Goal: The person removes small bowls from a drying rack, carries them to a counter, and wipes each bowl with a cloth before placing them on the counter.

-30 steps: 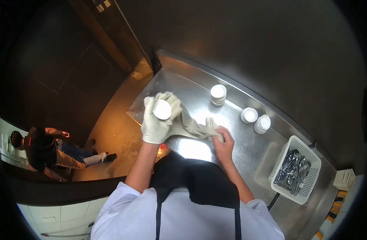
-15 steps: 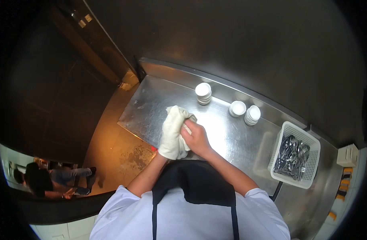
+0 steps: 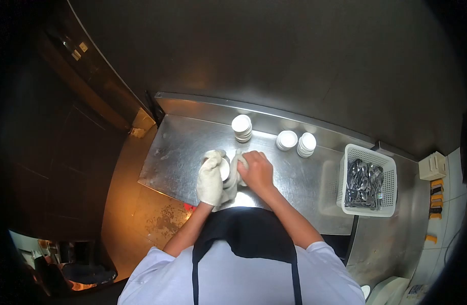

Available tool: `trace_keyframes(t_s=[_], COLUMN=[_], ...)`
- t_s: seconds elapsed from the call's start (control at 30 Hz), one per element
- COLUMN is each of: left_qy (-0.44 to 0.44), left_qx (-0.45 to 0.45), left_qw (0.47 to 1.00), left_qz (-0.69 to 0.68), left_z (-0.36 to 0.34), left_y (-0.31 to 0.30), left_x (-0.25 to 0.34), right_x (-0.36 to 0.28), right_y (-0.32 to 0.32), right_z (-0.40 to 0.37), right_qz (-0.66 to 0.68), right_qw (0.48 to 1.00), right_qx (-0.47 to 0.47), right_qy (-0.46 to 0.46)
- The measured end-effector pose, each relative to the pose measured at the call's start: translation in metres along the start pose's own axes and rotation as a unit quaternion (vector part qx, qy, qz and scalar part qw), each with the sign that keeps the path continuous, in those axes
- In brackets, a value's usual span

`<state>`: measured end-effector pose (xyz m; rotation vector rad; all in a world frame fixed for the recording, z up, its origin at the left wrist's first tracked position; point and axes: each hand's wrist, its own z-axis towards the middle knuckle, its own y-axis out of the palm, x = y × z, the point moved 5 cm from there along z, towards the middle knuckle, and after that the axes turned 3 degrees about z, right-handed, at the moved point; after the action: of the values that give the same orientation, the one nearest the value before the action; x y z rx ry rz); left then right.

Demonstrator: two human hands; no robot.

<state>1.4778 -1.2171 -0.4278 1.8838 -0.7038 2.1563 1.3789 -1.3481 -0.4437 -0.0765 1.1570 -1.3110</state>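
A white cloth (image 3: pixel 209 185) wraps my left hand (image 3: pixel 209 178), hiding its fingers. Between the cloth folds shows a small white dish (image 3: pixel 224 169), held in that covered hand. My right hand (image 3: pixel 257 172) is closed on the other end of the cloth, just right of the dish. Behind my hands, on the steel table (image 3: pixel 177 147), stands a stack of small white dishes (image 3: pixel 242 127). Two more stacks, a left one (image 3: pixel 287 140) and a right one (image 3: pixel 306 144), stand close together farther right.
A white perforated basket (image 3: pixel 392 195) full of spoons and other cutlery (image 3: pixel 364 184) sits on the right of the table. A raised steel ledge (image 3: pixel 264 113) runs along the back. Brown floor (image 3: pixel 129 203) lies to the left. A pale box (image 3: pixel 432 166) is at the far right.
The cloth has opened up and the white dish now shows between its folds. My right hand has moved slightly right, apart from my left. The view has shifted; the person at left is now barely visible.
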Motion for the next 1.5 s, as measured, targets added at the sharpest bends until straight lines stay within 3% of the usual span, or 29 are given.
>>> trace_keyframes(t_s=[0.07, 0.1, 0.13, 0.17, 0.2, 0.23, 0.33, 0.37, 0.43, 0.5, 0.53, 0.6, 0.67, 0.73, 0.77, 0.8, 0.83, 0.87, 0.9, 0.93, 1.07, 1.1, 1.13, 1.17, 1.2, 1.33, 1.5], left_qy=[0.022, 0.006, 0.006, 0.005, 0.003, 0.006, 0.096, 0.212, -0.022, -0.193, -0.243, -0.324, -0.250, -0.363, -0.361, -0.228, -0.080, 0.027, 0.125, 0.177, 0.371, 0.168, -0.078, 0.068, 0.091, 0.003, -0.030], left_qx=[-0.044, -0.061, -0.056, -0.052, -0.048, -0.074, -0.229, -0.155, -0.197, -0.239, -0.261, -0.287, -0.437, -0.270, -0.246, -0.191, -0.122, -0.104, -0.057, -0.071, -0.054, -0.209, -0.224, -0.254, -0.263, -0.257, -0.233], left_qw=[0.992, 0.984, 0.987, 0.989, 0.991, 0.991, 0.893, 0.887, 0.956, 0.952, 0.924, 0.811, 0.676, 0.728, 0.704, 0.862, 0.961, 0.989, 0.990, 0.975, 0.886, 0.963, 0.935, 0.965, 0.961, 0.959, 0.964], left_qz=[0.119, 0.164, 0.150, 0.137, 0.125, 0.111, 0.376, 0.380, 0.219, -0.004, -0.137, -0.393, -0.538, -0.514, -0.560, -0.411, -0.234, -0.101, 0.037, 0.115, 0.273, 0.007, -0.265, -0.013, 0.006, -0.118, -0.128], left_z=[0.005, 0.007, 0.005, 0.001, -0.005, -0.005, -0.011, -0.013, -0.012, -0.019, -0.023, -0.026, -0.027, -0.035, -0.031, -0.024, -0.023, -0.023, -0.025, -0.025, -0.023, -0.018, -0.017, -0.013, -0.015, -0.011, -0.009], left_y=[-0.012, -0.012, -0.004, 0.006, 0.013, 0.025, 0.041, 0.039, 0.026, 0.026, 0.029, 0.031, 0.022, -0.004, -0.017, -0.035, -0.052, -0.060, -0.068, -0.070, -0.042, -0.021, -0.002, 0.006, 0.010, 0.014, 0.022], left_x=[-0.005, -0.007, -0.009, -0.010, -0.012, -0.040, -0.059, -0.065, -0.038, -0.045, -0.066, -0.079, -0.034, 0.008, -0.001, -0.004, -0.001, 0.006, 0.014, 0.019, 0.016, 0.035, 0.052, 0.068, 0.069, 0.035, 0.010], right_x=[0.010, 0.010, 0.021, 0.018, 0.014, 0.012, 0.067, 0.091, 0.132, 0.168, 0.186, 0.201, 0.207, 0.206, 0.207, 0.206, 0.205, 0.199, 0.191, 0.186, 0.176, 0.183, 0.189, 0.191, 0.193, 0.178, 0.109], right_y=[-0.013, -0.017, -0.013, -0.011, -0.003, 0.002, 0.026, 0.035, 0.044, 0.054, 0.061, 0.068, 0.072, 0.067, 0.063, 0.058, 0.045, 0.027, 0.011, -0.003, -0.040, -0.042, -0.046, -0.052, -0.055, -0.058, -0.043], right_z=[-0.017, -0.023, -0.029, -0.035, -0.046, -0.049, -0.061, -0.066, -0.070, -0.071, -0.070, -0.060, -0.050, -0.042, -0.037, -0.033, -0.030, -0.026, -0.023, -0.024, -0.017, -0.017, -0.018, -0.017, -0.014, -0.006, -0.012], right_qz=[-0.042, 0.004, 0.137, 0.265, 0.386, 0.411, 0.395, 0.400, 0.359, 0.327, 0.318, 0.342, 0.404, 0.415, 0.398, 0.381, 0.269, 0.151, 0.030, -0.017, -0.158, -0.182, -0.205, -0.197, -0.187, -0.130, 0.104], right_qw=[0.998, 0.999, 0.986, 0.937, 0.854, 0.845, 0.824, 0.821, 0.821, 0.820, 0.817, 0.799, 0.765, 0.768, 0.783, 0.798, 0.870, 0.924, 0.958, 0.964, 0.967, 0.967, 0.966, 0.968, 0.970, 0.983, 0.985], right_qx=[0.016, 0.018, -0.040, -0.093, -0.142, -0.125, -0.127, -0.094, -0.071, -0.055, -0.058, -0.047, -0.019, -0.011, -0.008, -0.006, -0.012, -0.019, -0.025, -0.005, 0.055, 0.051, 0.045, 0.043, 0.040, 0.087, 0.043], right_qy=[-0.033, -0.030, 0.089, 0.207, 0.319, 0.318, 0.386, 0.397, 0.439, 0.466, 0.478, 0.493, 0.500, 0.488, 0.477, 0.466, 0.413, 0.352, 0.283, 0.265, 0.191, 0.172, 0.154, 0.152, 0.150, 0.100, 0.130])
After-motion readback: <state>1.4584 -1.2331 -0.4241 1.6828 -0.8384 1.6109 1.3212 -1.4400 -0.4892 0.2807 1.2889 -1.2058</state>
